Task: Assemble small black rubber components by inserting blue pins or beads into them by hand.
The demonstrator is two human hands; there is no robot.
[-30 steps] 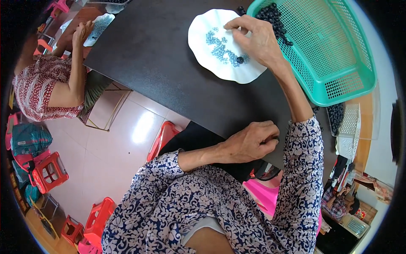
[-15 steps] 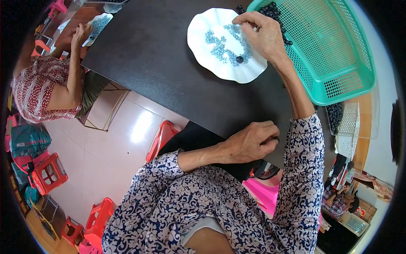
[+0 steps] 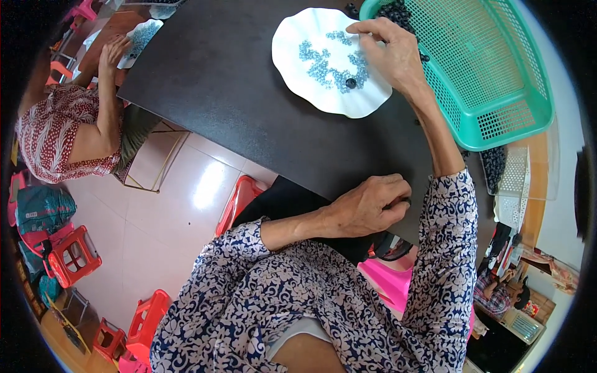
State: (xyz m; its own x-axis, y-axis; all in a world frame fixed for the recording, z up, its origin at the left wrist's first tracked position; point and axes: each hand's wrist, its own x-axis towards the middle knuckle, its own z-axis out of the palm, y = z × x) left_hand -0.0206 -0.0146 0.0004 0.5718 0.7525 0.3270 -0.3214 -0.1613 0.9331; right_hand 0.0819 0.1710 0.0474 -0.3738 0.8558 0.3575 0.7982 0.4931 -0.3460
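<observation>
A white plate with a wavy rim [image 3: 289, 59] lies on the dark table. Tiny clear bluish beads [image 3: 317, 65] are scattered over it in a broken ring, with one small black round piece [image 3: 351, 83] among them. Over the plate's right side reaches my right hand [image 3: 395, 55], thumb and forefinger bent close together above the beads; anything between the tips is too small to make out. My left hand [image 3: 373, 205] rests closed at the table's near edge, a small dark piece [image 3: 406, 200] showing between thumb and curled forefinger.
Right of the plate stands a green mesh basket [image 3: 507, 127] with black round pieces [image 3: 395, 15] in its left end. A clear tray of dark pieces [image 3: 493, 168] sits beyond it. Another person [image 3: 68, 133] works over a similar plate at left. Red stools [image 3: 74, 255] stand on the floor.
My right hand has shifted slightly right relative to the plate, staying over its right side. My left hand keeps its place. The other person's hand at left has lowered a little.
</observation>
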